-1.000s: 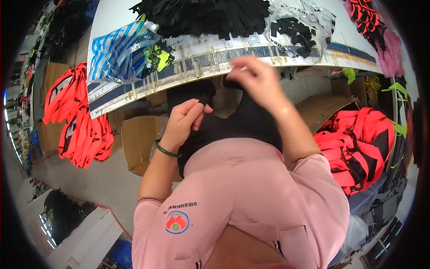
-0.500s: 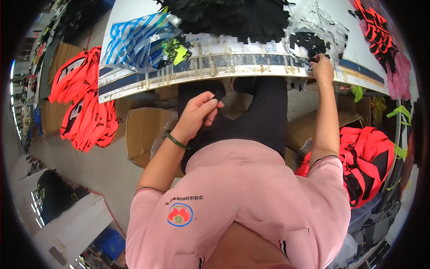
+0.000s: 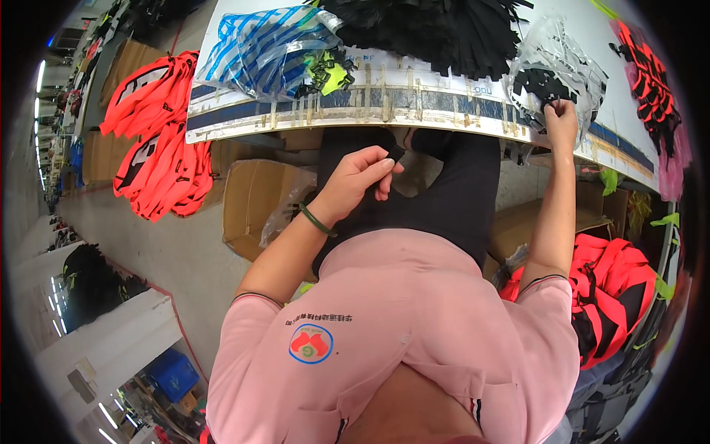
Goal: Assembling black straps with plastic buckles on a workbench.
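Observation:
Between the thumb and fingers of my left hand (image 3: pixel 362 176) is a short piece of black webbing (image 3: pixel 396 152), held over my lap in front of the table edge. At the table's front right, my right hand (image 3: pixel 562 124) has its fingertips pinched together at the mouth of a clear plastic bag (image 3: pixel 584 74). Small black plastic parts (image 3: pixel 543 83), perhaps buckles, lie in that bag. Whatever is in the pinch is too small to make out.
A large heap of black strips (image 3: pixel 433 37) covers the table's middle. Left of it lies a blue-striped plastic bag (image 3: pixel 262 55) beside black-and-yellow pieces (image 3: pixel 329 72). Red-orange bundles (image 3: pixel 159 166) hang at left; another red-orange pile (image 3: pixel 610 296) sits at right. Cardboard boxes (image 3: pixel 255 211) stand below.
The whole view has shifted, so the table appears farther right. My left hand has come slightly nearer the table's middle with the webbing; my right hand remains at the clear bag, fingers pinched.

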`<state>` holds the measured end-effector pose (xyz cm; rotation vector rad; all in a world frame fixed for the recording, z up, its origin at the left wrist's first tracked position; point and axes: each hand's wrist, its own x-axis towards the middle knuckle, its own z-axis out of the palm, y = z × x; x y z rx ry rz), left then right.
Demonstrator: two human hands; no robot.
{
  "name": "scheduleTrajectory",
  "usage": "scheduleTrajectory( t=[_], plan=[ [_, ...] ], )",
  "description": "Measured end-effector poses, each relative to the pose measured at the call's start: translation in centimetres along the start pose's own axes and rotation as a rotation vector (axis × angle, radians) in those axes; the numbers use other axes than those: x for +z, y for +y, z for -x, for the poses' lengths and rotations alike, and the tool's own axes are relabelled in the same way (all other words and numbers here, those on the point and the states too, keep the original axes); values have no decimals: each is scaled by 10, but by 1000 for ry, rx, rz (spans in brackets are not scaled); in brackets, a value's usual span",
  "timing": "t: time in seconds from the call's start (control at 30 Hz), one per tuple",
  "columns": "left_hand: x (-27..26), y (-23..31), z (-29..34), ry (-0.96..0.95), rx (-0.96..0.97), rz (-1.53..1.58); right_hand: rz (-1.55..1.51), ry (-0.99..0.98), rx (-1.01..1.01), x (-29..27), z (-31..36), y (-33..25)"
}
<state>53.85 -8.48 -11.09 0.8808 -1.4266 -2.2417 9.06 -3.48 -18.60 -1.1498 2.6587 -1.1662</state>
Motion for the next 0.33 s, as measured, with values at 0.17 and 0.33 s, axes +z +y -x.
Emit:
scheduleTrajectory(
  t=[0.17,0.33],
  plan=[
    [-6,-2,-2,22,2,12,-138,31,-103,-1,7,-29],
    [-19,14,23,259,-5,-9,-389,-156,-325,14,34,-72]
  ],
)
